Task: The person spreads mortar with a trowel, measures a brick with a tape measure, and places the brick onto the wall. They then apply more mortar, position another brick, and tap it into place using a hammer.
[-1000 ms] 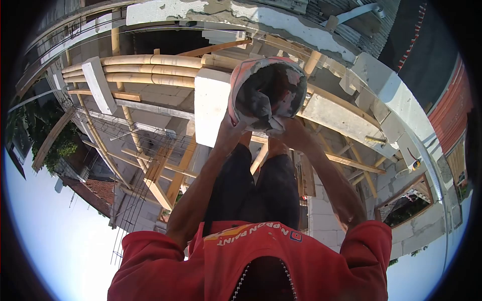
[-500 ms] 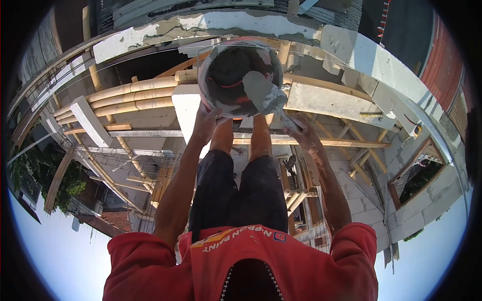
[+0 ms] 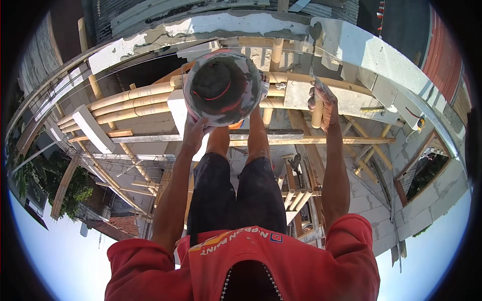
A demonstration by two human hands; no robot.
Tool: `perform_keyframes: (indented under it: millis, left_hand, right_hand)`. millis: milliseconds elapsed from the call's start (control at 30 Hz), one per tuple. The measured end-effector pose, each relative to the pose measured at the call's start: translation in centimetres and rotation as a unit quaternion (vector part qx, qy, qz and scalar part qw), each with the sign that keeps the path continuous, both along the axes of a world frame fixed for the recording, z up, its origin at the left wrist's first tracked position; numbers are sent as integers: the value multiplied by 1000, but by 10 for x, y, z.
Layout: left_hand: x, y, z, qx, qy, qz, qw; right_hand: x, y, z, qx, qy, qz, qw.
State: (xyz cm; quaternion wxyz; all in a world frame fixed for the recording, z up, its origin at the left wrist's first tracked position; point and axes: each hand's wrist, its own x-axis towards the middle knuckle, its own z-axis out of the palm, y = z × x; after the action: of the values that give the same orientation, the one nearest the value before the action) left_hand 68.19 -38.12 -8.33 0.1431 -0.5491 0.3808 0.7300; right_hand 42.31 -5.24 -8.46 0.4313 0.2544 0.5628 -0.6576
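Note:
A round bucket [image 3: 247, 100] smeared with grey mortar is above my feet, with grey mortar [image 3: 212, 78] inside. My left hand [image 3: 195, 131] is closed on its lower left rim. To the right, my right hand [image 3: 325, 106] grips a trowel [image 3: 317, 118] by its handle, fingers wrapped round it. The trowel points away from me, and its far end is beside the joint between two pale blocks of the wall top [image 3: 346, 42]. Wet grey mortar [image 3: 316, 31] shows at that joint; blade and mortar are hard to tell apart.
Bamboo poles [image 3: 133, 100] run across at the left, beside a white block [image 3: 93, 129]. A mortar-stained board [image 3: 341, 103] lies beyond my right hand. Wooden beams [image 3: 281, 138] cross below the bucket. A window frame [image 3: 427, 168] is at the right.
The trowel, which held a load of mortar over the bucket, has moved right and away to the wall top with my right hand. The bucket and my left hand have shifted slightly left.

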Motion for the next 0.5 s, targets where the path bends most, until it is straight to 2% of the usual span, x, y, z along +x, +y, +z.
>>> perform_keyframes:
  millis: [67,167,300,333,400,500]
  left_hand:
    - [7,3,-1,8,6,3,1000]
    - [6,8,3,2,-14,7,1000]
    - [5,9,5,11,-7,17,1000]
    - [5,9,5,12,-12,14,1000]
    - [2,11,7,15,-21,9,1000]
    - [0,12,9,17,-26,6,1000]
  right_hand:
    - [6,9,17,-64,-9,-38,997]
    - [20,27,35,-60,-22,-67,996]
    - [37,59,41,-10,3,-16,1000]
    - [42,62,50,12,-23,-24,999]
    - [55,85,61,47,-40,27,998]
    - [66,103,105,84,-28,75,993]
